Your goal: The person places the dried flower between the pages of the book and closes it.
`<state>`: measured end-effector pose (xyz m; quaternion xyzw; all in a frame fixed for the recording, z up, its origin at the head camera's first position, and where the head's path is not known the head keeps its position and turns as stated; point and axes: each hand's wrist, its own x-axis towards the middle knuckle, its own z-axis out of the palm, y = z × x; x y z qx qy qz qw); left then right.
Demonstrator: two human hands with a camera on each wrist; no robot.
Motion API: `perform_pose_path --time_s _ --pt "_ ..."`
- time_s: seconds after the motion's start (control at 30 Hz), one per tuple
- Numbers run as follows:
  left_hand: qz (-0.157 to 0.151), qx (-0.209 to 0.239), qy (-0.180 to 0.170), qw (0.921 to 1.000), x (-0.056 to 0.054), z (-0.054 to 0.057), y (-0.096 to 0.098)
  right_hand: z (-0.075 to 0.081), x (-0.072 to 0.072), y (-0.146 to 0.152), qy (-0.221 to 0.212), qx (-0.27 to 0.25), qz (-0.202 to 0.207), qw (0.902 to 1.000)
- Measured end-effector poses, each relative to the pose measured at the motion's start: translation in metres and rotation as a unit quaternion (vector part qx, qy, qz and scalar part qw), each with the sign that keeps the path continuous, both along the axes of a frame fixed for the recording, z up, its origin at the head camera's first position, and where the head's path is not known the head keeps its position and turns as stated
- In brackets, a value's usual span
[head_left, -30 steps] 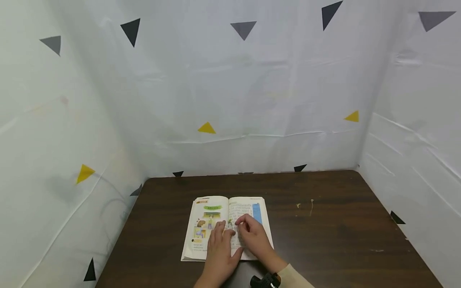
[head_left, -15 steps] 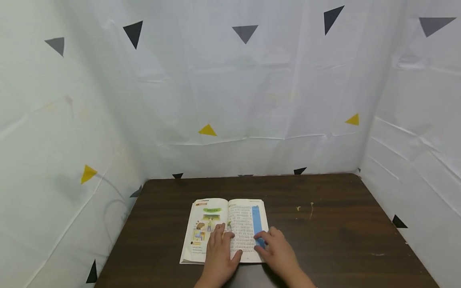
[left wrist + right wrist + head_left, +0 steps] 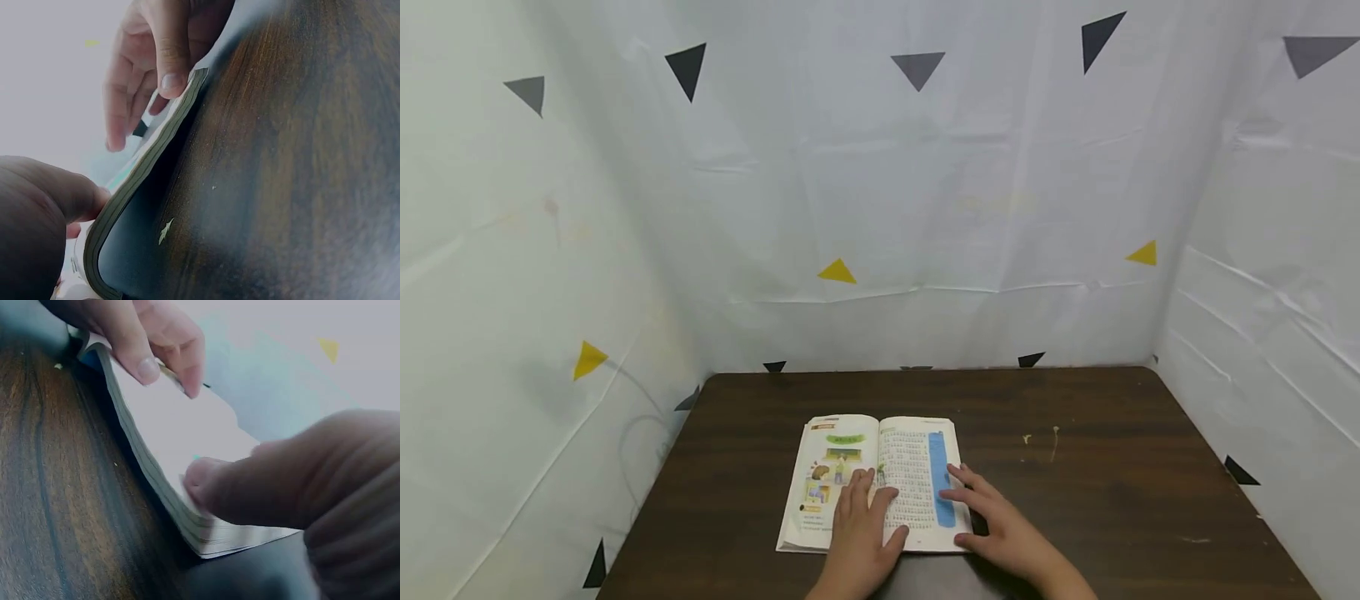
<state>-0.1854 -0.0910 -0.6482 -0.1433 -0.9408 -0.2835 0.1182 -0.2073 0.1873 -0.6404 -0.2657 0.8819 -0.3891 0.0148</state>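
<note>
White-paged book point(image 3: 910, 471) open on brown table point(image 3: 1112, 467). Left hand point(image 3: 859, 532) relaxed across left page point(image 3: 808, 512) and gutter point(image 3: 878, 442); right hand point(image 3: 1002, 527) loosely spread at right page edge point(image 3: 953, 446), nothing gripped. Probably steadying or smoothing; for any page turn, pinch that edge first.

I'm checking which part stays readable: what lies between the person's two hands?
In the head view, the open book's right page lies between the left hand and right hand, showing printed lines and a blue strip.
</note>
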Motion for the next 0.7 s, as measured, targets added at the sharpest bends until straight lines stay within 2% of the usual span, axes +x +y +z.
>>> perform_pose_path --time_s 0.13,0.3,0.5,0.7 --pt "-0.001 -0.008 0.008 0.9999 0.003 0.001 -0.002 0.003 0.003 0.0 -0.023 -0.015 0.031 0.9991" --pt "-0.006 -0.017 -0.015 0.9997 0.003 0.0 -0.004 0.006 0.003 0.003 -0.034 -0.026 0.051 0.9978" --pt "-0.032 -0.029 -0.013 0.999 0.004 0.001 -0.008 0.011 0.007 0.004 -0.06 -0.018 0.062 0.9961" --pt "-0.039 -0.034 -0.028 0.9983 0.006 0.005 -0.01 0.015 0.011 0.001 -0.073 -0.004 0.056 0.9957"
